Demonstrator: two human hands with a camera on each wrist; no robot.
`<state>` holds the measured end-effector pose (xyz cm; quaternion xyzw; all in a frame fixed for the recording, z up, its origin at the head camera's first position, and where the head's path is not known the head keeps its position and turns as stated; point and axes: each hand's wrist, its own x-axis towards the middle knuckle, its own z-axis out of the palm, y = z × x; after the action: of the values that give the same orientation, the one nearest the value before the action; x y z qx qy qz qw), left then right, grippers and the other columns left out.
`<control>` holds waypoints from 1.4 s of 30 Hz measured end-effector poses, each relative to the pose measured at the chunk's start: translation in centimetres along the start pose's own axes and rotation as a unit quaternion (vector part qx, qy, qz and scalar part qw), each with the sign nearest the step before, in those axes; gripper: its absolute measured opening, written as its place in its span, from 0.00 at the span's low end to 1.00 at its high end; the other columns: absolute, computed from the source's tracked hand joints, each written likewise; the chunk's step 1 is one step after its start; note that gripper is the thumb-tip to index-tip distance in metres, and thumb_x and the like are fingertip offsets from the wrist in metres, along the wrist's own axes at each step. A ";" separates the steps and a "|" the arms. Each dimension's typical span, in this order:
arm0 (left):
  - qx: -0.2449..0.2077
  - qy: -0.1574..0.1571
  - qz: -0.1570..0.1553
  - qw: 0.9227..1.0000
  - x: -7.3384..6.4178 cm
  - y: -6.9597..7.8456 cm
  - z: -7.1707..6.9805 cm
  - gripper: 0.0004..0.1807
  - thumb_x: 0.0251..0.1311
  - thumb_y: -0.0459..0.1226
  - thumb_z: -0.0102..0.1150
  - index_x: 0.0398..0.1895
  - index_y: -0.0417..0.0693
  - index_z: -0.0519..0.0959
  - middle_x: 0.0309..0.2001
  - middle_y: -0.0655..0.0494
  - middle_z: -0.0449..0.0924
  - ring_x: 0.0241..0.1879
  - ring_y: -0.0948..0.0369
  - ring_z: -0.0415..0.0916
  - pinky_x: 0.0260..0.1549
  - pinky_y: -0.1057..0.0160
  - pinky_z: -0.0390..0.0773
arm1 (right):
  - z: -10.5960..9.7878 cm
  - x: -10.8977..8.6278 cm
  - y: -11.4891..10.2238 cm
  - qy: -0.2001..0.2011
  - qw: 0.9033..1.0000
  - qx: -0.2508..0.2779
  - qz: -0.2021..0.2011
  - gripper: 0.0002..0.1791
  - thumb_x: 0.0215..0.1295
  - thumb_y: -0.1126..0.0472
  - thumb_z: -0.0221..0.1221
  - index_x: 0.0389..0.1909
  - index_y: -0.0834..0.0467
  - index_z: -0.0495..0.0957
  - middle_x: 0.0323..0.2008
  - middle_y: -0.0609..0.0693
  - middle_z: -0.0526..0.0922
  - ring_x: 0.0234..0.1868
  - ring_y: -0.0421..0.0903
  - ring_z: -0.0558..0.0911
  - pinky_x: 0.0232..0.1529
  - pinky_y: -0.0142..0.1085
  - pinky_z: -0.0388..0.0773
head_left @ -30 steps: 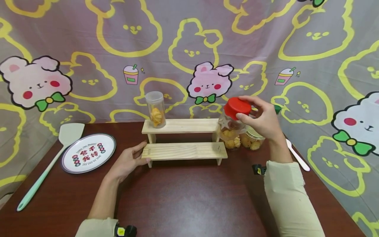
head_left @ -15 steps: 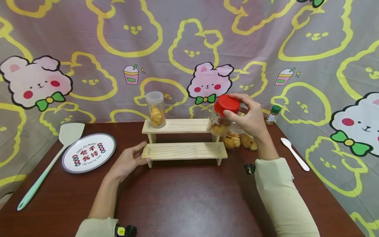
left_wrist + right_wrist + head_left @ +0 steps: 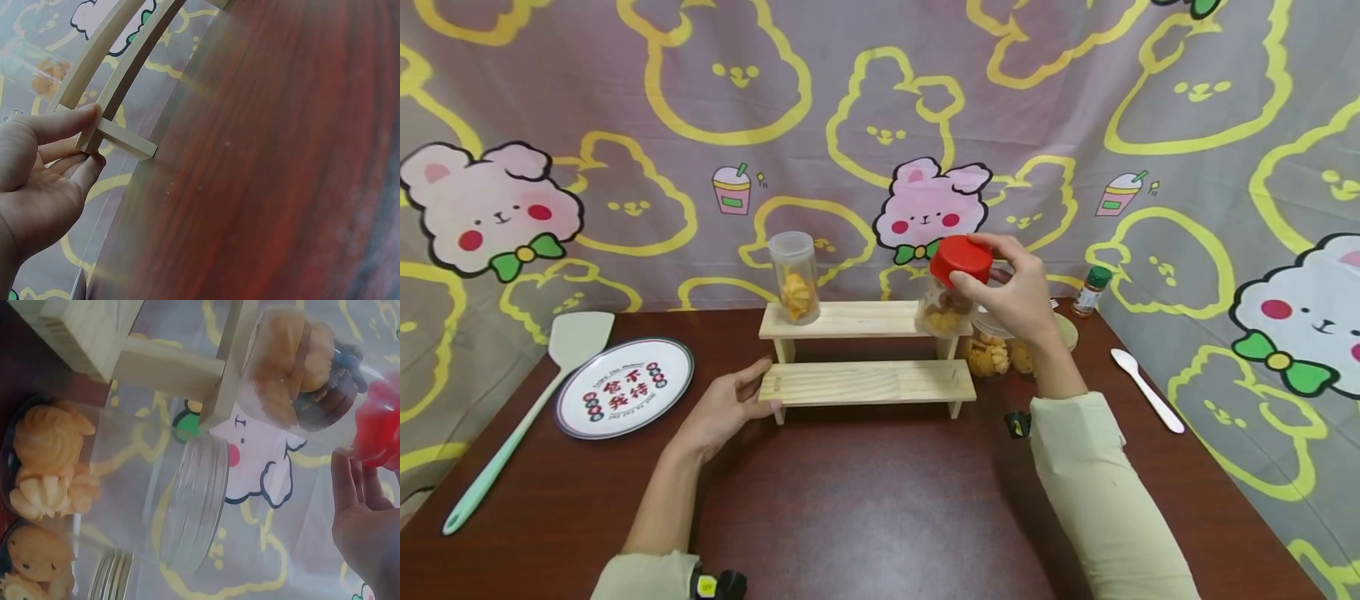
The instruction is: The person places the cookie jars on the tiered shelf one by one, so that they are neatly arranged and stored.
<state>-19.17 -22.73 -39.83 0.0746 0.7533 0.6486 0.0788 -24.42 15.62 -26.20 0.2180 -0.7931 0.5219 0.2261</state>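
A two-step wooden rack point(image 3: 865, 382) stands mid-table. My left hand point(image 3: 724, 410) grips the left end of its lower step; the left wrist view shows thumb point(image 3: 69, 122) above the board and fingers beneath. By its red lid point(image 3: 961, 260), my right hand point(image 3: 1017, 292) holds a clear cookie jar point(image 3: 943, 308) at the right end of the upper step. Light and dark cookies point(image 3: 325, 394) show inside it in the right wrist view, its base right at the board. At the upper step's left end stands a clear canister point(image 3: 793, 279) with yellow cookies.
Beside the rack's right end stand a clear jar of cookies point(image 3: 988, 354) and another jar point(image 3: 1022, 357) partly behind my right wrist. Farther right are a green-capped spice bottle point(image 3: 1090, 292) and a white spoon point(image 3: 1146, 390). A plate point(image 3: 625, 388) and a spatula point(image 3: 523, 429) lie left.
My right hand has moved left with the red-lidded jar, from beyond the rack's right end to over the upper step. My left hand keeps its grip on the lower step.
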 end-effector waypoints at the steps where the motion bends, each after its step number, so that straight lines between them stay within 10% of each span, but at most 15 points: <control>1: 0.000 -0.002 0.001 1.000 0.0 0.0 0.0 0.44 0.63 0.23 0.63 0.77 0.26 0.49 0.79 0.36 0.45 0.75 0.46 0.49 0.62 0.71 0.67 | 0.1 0.2 0.5 0.000 1.000 -0.001 0.001 0.28 0.60 0.67 0.67 0.62 0.69 0.77 0.57 0.63 0.78 0.55 0.50 0.76 0.57 0.40 0.81; 42: -0.018 -0.009 -0.007 1.000 -0.1 0.5 0.0 0.44 0.64 0.23 0.61 0.77 0.26 0.47 0.79 0.36 0.43 0.76 0.47 0.47 0.64 0.69 0.66 | 3.6 3.3 2.9 -0.024 1.000 -0.008 0.017 0.34 0.61 0.56 0.73 0.67 0.62 0.74 0.61 0.58 0.73 0.58 0.54 0.77 0.61 0.45 0.79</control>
<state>-19.10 -22.62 -39.35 0.0737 0.7411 0.6611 0.0912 -29.26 13.03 -27.65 0.2150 -0.8061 0.5137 0.2003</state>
